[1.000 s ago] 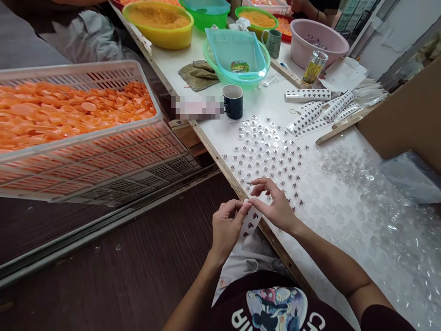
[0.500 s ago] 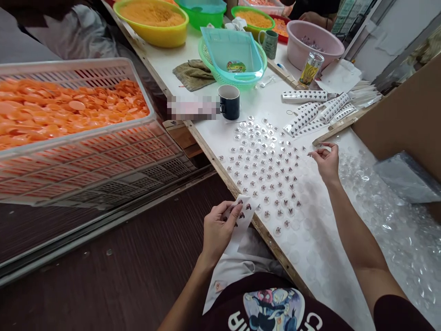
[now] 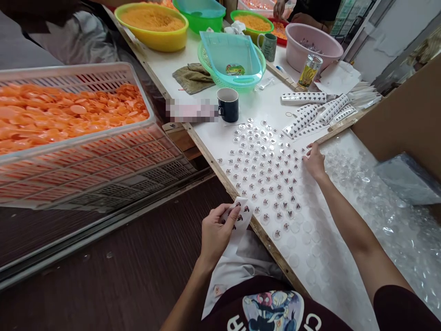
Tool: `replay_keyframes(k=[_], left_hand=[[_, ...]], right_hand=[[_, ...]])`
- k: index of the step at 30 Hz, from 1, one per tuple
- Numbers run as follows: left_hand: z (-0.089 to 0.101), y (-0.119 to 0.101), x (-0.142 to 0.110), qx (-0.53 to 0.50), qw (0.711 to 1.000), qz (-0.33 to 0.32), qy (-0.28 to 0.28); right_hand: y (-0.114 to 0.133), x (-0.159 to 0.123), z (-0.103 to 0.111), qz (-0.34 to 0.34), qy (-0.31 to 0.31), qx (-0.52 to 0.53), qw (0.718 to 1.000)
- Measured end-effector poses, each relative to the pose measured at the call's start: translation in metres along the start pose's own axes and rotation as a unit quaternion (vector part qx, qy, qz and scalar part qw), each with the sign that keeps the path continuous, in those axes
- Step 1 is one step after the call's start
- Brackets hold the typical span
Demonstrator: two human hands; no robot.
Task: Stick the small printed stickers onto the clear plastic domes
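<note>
My left hand (image 3: 217, 230) pinches a white sticker sheet (image 3: 243, 215) printed with small dark figures, held over the wooden table edge. The sheet's lower part hangs down towards my lap. My right hand (image 3: 314, 162) is down at the tabletop, thumb and fingertips together at the right side of the rows; the small sticker at the fingertips is mostly hidden now. Many clear round discs (image 3: 265, 217) lie in rows beside it, each bearing a small dark figure. Further discs without figures (image 3: 306, 238) continue towards my body.
Printed sticker rolls (image 3: 303, 97) lie beyond my right hand, beside a wooden strip (image 3: 336, 128). Clear plastic pieces (image 3: 382, 225) heap at right. A dark mug (image 3: 228, 105), green basket (image 3: 203, 53) and pink basin (image 3: 292, 39) stand farther back. An orange-filled crate (image 3: 138, 73) is at left; another person's hand (image 3: 279, 8) shows at the back.
My right hand has moved slightly left and down, from above the table onto its surface with the small sticker. My left hand keeps its hold on the sheet.
</note>
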State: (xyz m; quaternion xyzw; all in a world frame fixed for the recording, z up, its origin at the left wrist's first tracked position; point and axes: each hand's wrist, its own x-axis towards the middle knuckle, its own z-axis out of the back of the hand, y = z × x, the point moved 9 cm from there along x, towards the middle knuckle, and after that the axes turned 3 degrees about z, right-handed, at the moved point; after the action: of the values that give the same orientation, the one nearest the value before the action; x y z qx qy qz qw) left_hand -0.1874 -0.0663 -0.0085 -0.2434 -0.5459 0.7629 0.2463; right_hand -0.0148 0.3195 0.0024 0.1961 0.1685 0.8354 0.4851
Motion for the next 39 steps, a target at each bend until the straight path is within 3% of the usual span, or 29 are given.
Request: replay_keyframes(k=[3, 6, 9, 12, 22, 26, 29, 32, 34, 36, 39], left_hand=[[0.0, 0.002, 0.0, 0.001, 1.0, 0.005, 0.002], [0.001, 0.005, 0.0, 0.002, 1.0, 0.008, 0.003], [0.003, 0.007, 0.001, 0.003, 1.0, 0.011, 0.0], [0.002, 0.006, 0.001, 0.002, 1.0, 0.008, 0.0], [0.001, 0.006, 0.0, -0.006, 1.0, 0.022, 0.001], [-0.002, 0.006, 0.0, -0.019, 1.0, 0.02, 0.008], [-0.004, 0.004, -0.002, -0.03, 0.999, 0.016, 0.011], [-0.006, -0.001, -0.004, -0.051, 0.999, 0.017, 0.006], [-0.008, -0.005, -0.006, -0.072, 0.997, 0.02, -0.003], [-0.011, -0.01, -0.007, -0.098, 0.995, 0.024, -0.014], [-0.013, -0.014, -0.009, -0.131, 0.991, 0.031, -0.015]], right_hand=[[0.008, -0.002, 0.011, 0.028, -0.037, -0.046, 0.998], [0.006, -0.01, 0.025, 0.026, -0.071, 0.0, 0.997], [-0.008, -0.018, 0.016, -0.027, -0.001, 0.094, 0.995], [-0.017, -0.026, 0.004, -0.072, 0.065, 0.119, 0.988], [-0.007, -0.029, -0.007, -0.063, 0.075, 0.018, 0.995], [0.005, -0.027, 0.001, -0.038, 0.058, -0.063, 0.996], [0.027, -0.036, 0.018, -0.01, 0.007, -0.082, 0.997], [0.068, -0.073, 0.026, 0.023, -0.011, 0.076, 0.997], [0.113, -0.112, 0.009, 0.079, 0.093, 0.226, 0.966], [0.154, -0.155, -0.009, 0.12, 0.198, 0.298, 0.926], [0.18, -0.192, -0.024, 0.101, 0.246, 0.35, 0.898]])
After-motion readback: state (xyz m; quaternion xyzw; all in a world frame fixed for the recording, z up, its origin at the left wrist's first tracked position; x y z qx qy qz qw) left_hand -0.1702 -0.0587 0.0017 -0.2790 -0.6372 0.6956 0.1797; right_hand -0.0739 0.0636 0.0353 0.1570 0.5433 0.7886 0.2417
